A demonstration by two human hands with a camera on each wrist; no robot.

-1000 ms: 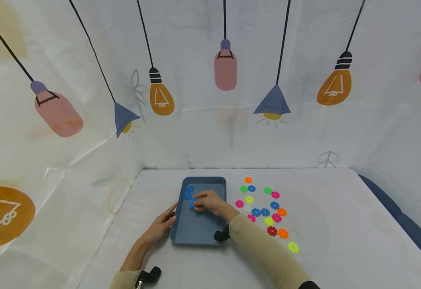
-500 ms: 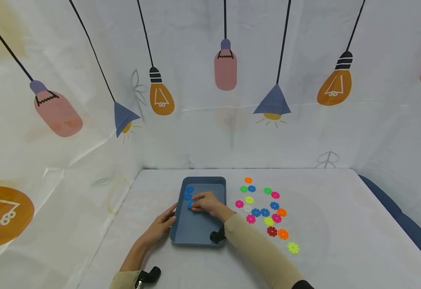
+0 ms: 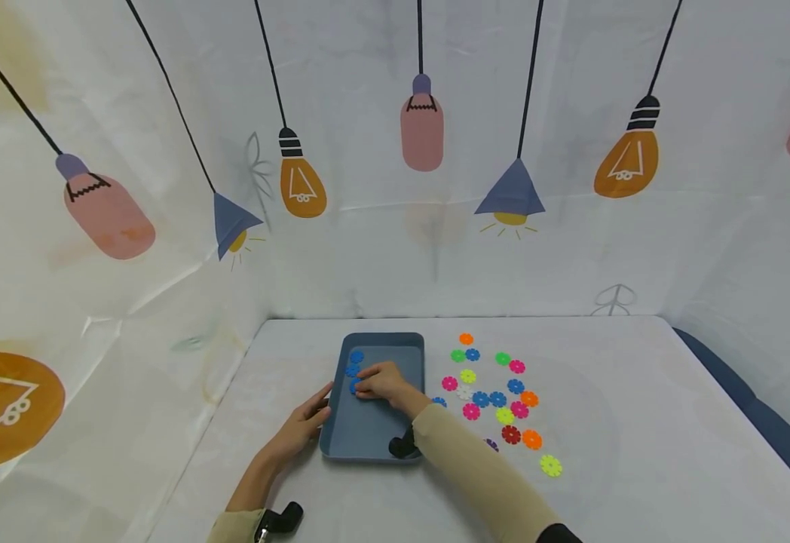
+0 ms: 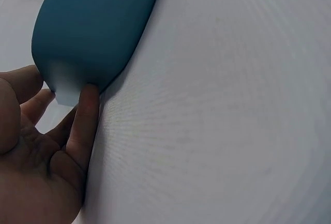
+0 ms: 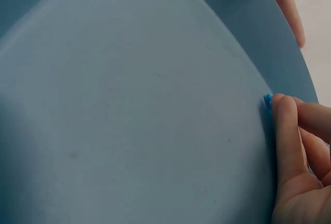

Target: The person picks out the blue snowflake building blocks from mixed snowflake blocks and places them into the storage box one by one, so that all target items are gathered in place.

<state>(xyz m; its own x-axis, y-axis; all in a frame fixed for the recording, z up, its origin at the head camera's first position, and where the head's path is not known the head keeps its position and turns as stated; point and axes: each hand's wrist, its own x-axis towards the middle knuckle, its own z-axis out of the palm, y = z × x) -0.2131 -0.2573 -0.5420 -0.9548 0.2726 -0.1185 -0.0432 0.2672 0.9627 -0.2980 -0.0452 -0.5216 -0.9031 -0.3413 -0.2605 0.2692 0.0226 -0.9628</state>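
A grey-blue tray (image 3: 375,445) lies on the table with blue snowflake discs (image 3: 356,356) in a column along its left side. My right hand (image 3: 383,381) reaches over the tray and pinches a blue snowflake disc (image 5: 268,101) close to the tray floor, at the lower end of that column. Most of this disc is hidden behind the fingertips. My left hand (image 3: 302,422) touches the tray's left side with fairly straight fingers. In the left wrist view, fingertips (image 4: 89,93) rest against the tray's outer wall (image 4: 93,38).
Loose snowflake discs in pink (image 3: 471,411), orange (image 3: 532,439), green (image 3: 502,358), yellow (image 3: 550,465), blue and other colours lie scattered right of the tray. The right sleeve (image 3: 483,467) passes over the tray's right edge. A printed sheet (image 3: 368,264) stands behind the table.
My right hand has shifted slightly left, towards the tray's left wall, with the blue disc. A blue and a purple disc now show beside the right sleeve. The left hand has stayed put.
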